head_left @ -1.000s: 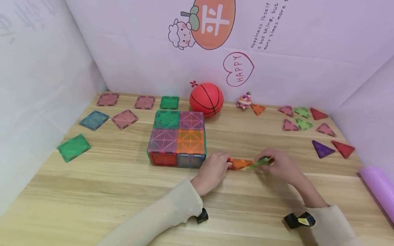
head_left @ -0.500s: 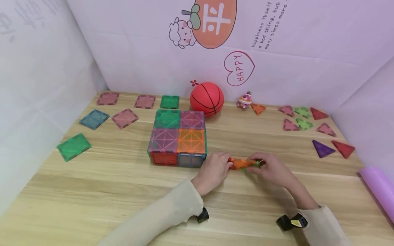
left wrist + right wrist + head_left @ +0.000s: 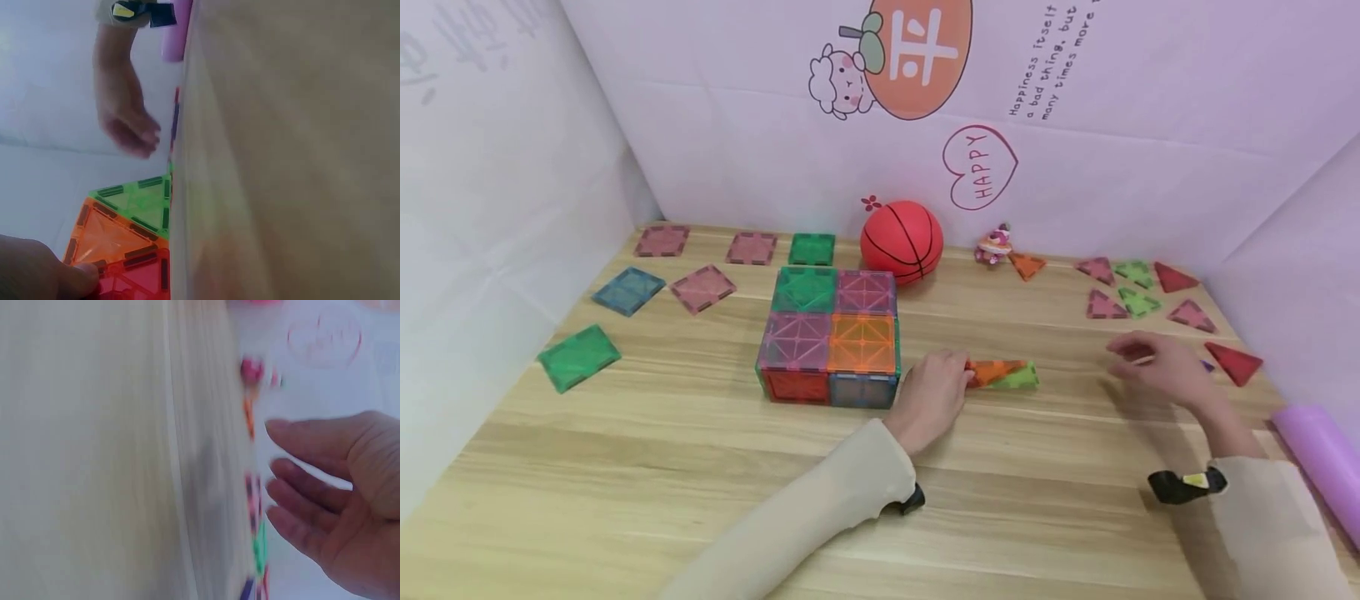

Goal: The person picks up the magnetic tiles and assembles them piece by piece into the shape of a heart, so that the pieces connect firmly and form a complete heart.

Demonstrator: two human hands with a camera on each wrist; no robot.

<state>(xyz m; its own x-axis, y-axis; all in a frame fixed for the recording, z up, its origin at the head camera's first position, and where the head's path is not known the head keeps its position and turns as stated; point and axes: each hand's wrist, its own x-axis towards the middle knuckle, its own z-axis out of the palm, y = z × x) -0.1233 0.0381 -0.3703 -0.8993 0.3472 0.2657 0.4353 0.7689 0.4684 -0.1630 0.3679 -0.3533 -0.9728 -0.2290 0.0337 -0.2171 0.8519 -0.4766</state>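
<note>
My left hand (image 3: pixel 931 398) pinches the near end of a short row of upright triangular magnetic tiles. In the left wrist view, the thumb lies at the join of a red tile (image 3: pixel 144 275) and an orange tile (image 3: pixel 103 234). A green tile (image 3: pixel 144 200) adjoins the orange one, at the end away from the hand. To the left stands a box of square magnetic tiles (image 3: pixel 863 343). My right hand (image 3: pixel 1161 367) is in the air with nothing in it, its fingers loosely bent. It partly hides a purple triangular tile (image 3: pixel 1207 366) on the table.
Loose triangles, such as a red one (image 3: pixel 1235 363), lie at the right. Square tiles, including a green one (image 3: pixel 580 357), lie at the left. A red ball (image 3: pixel 902 242) and small figurine (image 3: pixel 993 245) stand by the back wall. A purple roll (image 3: pixel 1318 467) lies at the right edge.
My right hand has let go of the green tile and moved right, towards the loose triangles. My left hand and the tile row have shifted slightly away from me.
</note>
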